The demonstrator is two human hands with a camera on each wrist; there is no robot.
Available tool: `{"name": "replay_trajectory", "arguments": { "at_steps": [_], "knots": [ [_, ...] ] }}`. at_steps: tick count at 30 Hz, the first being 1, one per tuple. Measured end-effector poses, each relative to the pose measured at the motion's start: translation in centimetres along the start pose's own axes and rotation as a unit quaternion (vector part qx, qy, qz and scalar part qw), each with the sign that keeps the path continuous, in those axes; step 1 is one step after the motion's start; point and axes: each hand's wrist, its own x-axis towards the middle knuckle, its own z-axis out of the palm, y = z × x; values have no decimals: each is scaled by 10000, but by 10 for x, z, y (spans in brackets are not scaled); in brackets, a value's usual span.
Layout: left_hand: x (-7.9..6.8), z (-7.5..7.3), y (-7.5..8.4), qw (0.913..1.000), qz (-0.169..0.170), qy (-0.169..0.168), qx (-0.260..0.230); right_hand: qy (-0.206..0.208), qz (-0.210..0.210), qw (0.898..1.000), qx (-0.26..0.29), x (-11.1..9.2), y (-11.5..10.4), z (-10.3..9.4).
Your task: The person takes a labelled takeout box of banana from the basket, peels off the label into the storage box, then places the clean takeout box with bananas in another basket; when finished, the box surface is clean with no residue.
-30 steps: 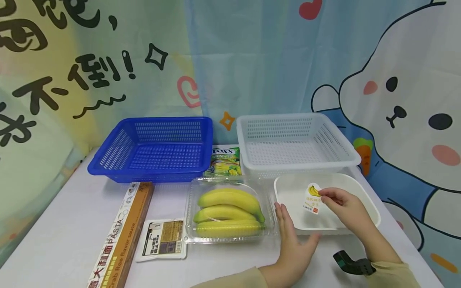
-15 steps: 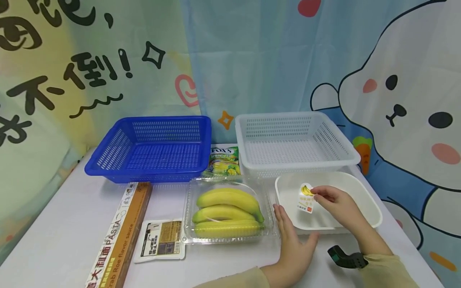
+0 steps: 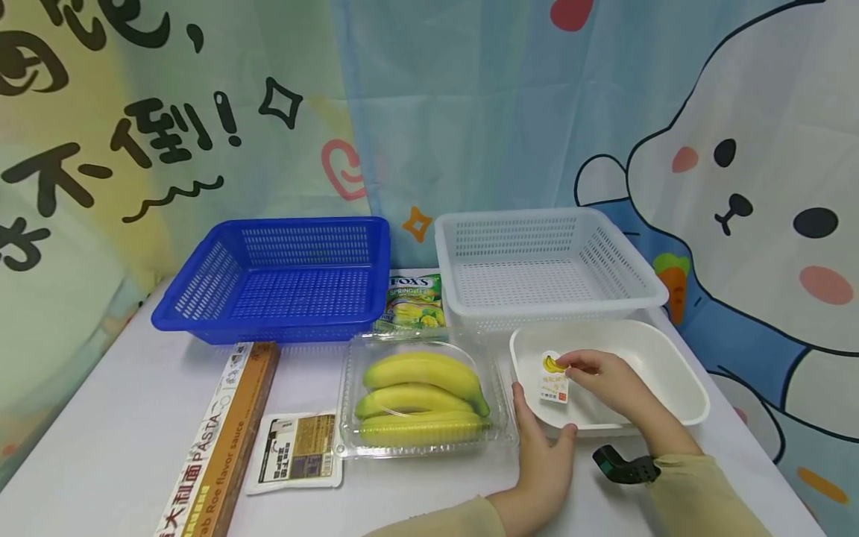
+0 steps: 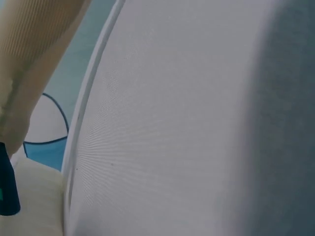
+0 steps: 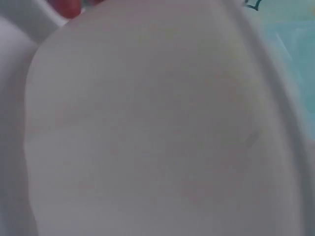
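White plastic, rounded corners, that's the shallow tub (image 3: 651, 373) I'm working over. In the head view my right hand (image 3: 607, 384) has its fingertips pinched on a small white card with yellow bananas printed on it (image 3: 554, 384); it's over the tub's left side, and I can't tell if it touches the bottom. My left hand (image 3: 542, 459) is at the tub's near left corner, fingers straight, thumb spread apart. Just left sits a clear plastic box of yellow bananas (image 3: 423, 399). I'd call this partway: grip on the card done, letting go not done. Left wrist view is mostly pale tabletop (image 4: 162, 147) plus some beige sleeve (image 4: 42, 196), no fingers to judge. Right wrist view: tub filling everything, blurry fingertips (image 5: 66, 7) up top, can't tell what they're holding, no card visible.
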Motion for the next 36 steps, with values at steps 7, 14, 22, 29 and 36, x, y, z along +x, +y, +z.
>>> {"name": "replay_trajectory", "arguments": {
  "at_steps": [7, 14, 22, 29, 36],
  "knots": [
    [-1, -1, 0, 10000, 18, -26, -11, -254, 183, 9992, -240, 8, 6, 6],
    [-1, -1, -2, 9998, 186, -25, 89, -615, 474, 9959, -460, 14, 6, 9],
    [-3, -3, -1, 9997, 194, -59, 167, -810, 683, 9898, -948, 12, 6, 12],
    [-4, -4, 1, 9997, 196, -51, 123, -856, 623, 9880, -1122, 11, 6, 12],
    [-5, -4, 0, 9998, 162, -65, 95, -813, 656, 9871, -1214, 10, 6, 9]
  ]
}}
